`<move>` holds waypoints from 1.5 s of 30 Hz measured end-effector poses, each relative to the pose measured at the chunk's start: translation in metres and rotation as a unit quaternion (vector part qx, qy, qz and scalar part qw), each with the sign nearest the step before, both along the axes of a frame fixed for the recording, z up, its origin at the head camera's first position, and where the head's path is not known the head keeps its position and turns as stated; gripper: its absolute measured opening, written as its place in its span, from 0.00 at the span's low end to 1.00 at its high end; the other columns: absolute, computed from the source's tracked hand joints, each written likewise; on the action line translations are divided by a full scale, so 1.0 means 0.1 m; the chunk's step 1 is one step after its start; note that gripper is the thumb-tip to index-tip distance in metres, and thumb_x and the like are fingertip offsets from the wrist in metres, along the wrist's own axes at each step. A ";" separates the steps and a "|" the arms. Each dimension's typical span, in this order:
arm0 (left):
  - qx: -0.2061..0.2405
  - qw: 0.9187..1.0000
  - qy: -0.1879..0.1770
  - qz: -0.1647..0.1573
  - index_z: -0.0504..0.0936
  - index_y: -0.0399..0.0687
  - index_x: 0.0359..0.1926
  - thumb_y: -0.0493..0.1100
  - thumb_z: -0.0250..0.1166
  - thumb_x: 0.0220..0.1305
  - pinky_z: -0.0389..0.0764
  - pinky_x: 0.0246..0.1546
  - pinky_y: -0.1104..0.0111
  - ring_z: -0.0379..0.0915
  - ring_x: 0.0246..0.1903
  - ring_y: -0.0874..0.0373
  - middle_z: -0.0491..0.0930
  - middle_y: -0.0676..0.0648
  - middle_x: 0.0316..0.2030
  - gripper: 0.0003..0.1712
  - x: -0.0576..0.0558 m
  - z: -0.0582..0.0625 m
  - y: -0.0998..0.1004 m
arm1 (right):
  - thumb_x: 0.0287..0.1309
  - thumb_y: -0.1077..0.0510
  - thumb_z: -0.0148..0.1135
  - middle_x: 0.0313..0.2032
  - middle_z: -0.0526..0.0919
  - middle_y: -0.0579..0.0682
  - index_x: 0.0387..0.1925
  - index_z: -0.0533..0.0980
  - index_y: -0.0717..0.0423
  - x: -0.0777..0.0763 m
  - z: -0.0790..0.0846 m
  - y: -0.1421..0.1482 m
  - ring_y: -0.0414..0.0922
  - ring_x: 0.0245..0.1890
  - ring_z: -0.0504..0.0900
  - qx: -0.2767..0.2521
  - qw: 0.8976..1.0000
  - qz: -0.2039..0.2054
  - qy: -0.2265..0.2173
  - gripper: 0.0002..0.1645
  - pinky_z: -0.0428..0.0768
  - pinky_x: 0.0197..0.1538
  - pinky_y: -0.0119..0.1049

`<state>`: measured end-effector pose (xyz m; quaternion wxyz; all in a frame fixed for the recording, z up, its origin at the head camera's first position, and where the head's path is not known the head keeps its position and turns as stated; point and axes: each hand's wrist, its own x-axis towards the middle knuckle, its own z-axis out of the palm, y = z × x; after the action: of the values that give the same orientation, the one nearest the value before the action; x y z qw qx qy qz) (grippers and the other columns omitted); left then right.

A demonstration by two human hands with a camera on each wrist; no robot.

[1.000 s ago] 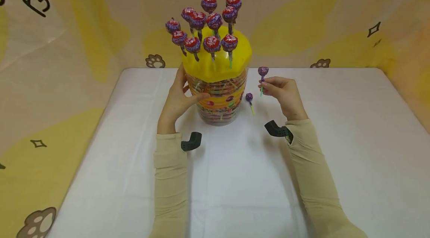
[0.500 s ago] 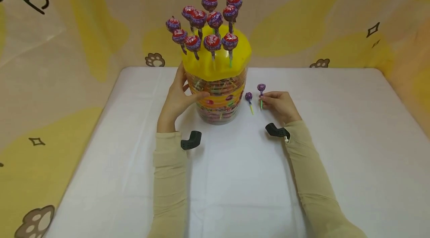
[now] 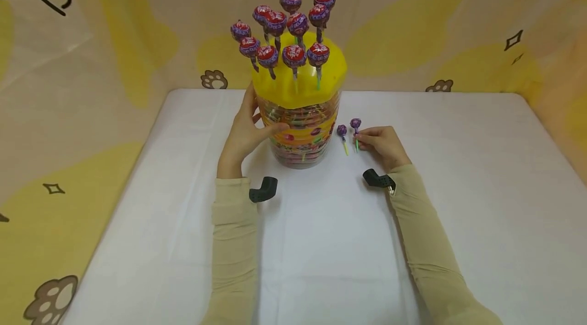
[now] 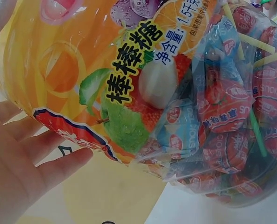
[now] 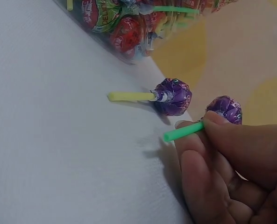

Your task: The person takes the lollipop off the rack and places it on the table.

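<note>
A clear candy jar (image 3: 300,159) with a yellow lid (image 3: 298,93) stands toward the back of the white table. My left hand (image 3: 243,134) holds its left side, thumb across the front and fingers round the back. In the left wrist view lollipops (image 4: 224,102) show through the jar's wall. My right hand (image 3: 382,144) pinches a purple-wrapped lollipop (image 5: 189,130) by its green stick, low over the table to the right of the jar. Between that hand and the jar lies another purple lollipop (image 3: 342,131) with a yellow stick.
Several red-and-purple lollipops (image 3: 294,55) stand upright in the yellow lid, heads up. A yellow patterned cloth (image 3: 403,45) hangs behind the white table (image 3: 321,243). Black camera mounts (image 3: 263,190) stick out from both wrists.
My right hand has come down toward the table with the green-stick lollipop, beside the yellow-stick one. My left hand keeps its hold on the jar.
</note>
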<state>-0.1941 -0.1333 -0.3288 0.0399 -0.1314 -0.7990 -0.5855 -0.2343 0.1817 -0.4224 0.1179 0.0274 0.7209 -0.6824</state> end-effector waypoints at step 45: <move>-0.018 1.000 -0.002 0.006 0.40 0.57 0.74 0.40 0.71 0.54 0.56 0.68 0.56 0.49 0.69 0.53 0.50 0.50 0.72 0.58 0.01 0.01 0.01 | 0.54 0.68 0.65 0.30 0.82 0.48 0.43 0.77 0.78 0.01 0.03 -0.02 0.36 0.27 0.82 0.065 0.998 -0.012 0.002 0.17 0.82 0.36 0.26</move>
<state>-0.1932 -0.1327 -0.3281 0.0395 -0.1259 -0.8102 -0.5711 -0.2332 0.1798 -0.4197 0.1063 0.0420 0.7638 -0.6353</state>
